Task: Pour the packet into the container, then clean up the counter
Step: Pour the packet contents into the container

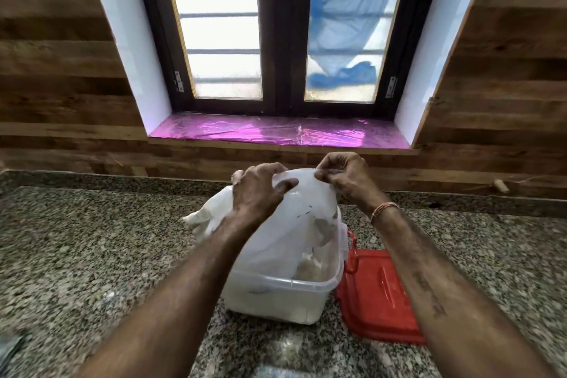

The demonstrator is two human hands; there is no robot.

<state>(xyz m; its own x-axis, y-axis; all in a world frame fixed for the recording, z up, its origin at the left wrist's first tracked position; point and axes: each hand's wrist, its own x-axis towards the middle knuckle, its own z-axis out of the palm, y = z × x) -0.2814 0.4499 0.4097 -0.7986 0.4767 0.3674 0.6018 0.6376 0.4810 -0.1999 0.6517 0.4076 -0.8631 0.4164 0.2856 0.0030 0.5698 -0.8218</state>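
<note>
A clear plastic packet [294, 224] hangs upside down over a translucent white container [276, 298] on the granite counter. My left hand [257, 190] grips the packet's raised bottom edge on the left. My right hand [346, 178] pinches the same edge on the right. The packet's mouth reaches down into the container, where white powder [310, 270] lies. Most of the packet looks limp and nearly empty.
A red lid [380, 294] lies flat on the counter, touching the container's right side. A crumpled white bag or cloth [208, 218] sits behind the container on the left. A window sill covered in pink film [276, 132] runs above the counter's back edge.
</note>
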